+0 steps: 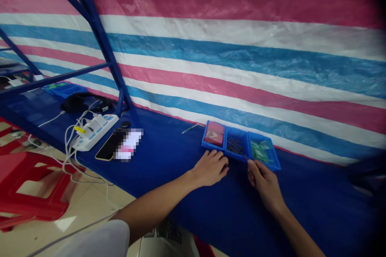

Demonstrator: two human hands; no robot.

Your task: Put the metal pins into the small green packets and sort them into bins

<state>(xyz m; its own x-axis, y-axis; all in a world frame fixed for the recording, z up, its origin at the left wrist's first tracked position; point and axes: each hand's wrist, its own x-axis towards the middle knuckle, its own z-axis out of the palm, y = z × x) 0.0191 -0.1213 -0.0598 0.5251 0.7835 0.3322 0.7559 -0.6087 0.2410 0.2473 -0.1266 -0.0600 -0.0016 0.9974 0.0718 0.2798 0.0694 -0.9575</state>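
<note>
Three small blue trays stand side by side on the blue table. The left tray (pixel 214 134) holds reddish parts, the middle tray (pixel 236 145) holds thin dark pins, and the right tray (pixel 263 151) holds green parts. My left hand (pixel 211 168) rests on the table just in front of the left tray, its fingers curled loosely and nothing visible in them. Just below the front edge of the trays, between the middle and right ones, lies my right hand (pixel 263 180) with its fingers drawn together; what they hold is hidden.
A white power strip (pixel 95 130) with several plugs and cables, a phone (pixel 110 145) and a black pouch (pixel 84 102) lie at the left. A pen (pixel 190 129) lies behind the trays. A blue steel frame (pixel 99 36) stands at the left; a red stool (pixel 27 184) is on the floor.
</note>
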